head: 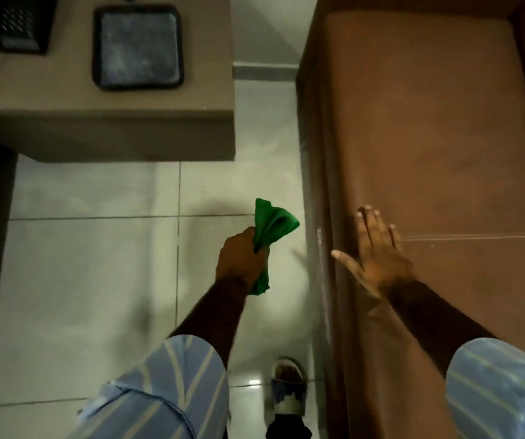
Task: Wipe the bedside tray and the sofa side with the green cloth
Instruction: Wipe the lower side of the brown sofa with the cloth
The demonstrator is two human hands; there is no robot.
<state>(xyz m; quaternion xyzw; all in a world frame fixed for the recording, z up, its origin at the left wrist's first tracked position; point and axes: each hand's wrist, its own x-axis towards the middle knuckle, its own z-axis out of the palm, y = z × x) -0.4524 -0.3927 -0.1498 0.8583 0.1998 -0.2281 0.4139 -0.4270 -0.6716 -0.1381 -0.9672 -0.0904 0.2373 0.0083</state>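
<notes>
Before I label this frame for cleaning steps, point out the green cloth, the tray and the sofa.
green cloth (273,223), head view, on the bunched upper part above the fist.
tray (138,48), head view, on its flat inner surface.
sofa (429,137), head view, on the brown top surface.

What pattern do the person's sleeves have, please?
Light blue with pale stripes, seen in the head view on the sleeves.

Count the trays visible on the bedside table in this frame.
1: a dark square tray sits on the bedside table, right of a black phone. The table runs out of frame, so others may be hidden.
</notes>
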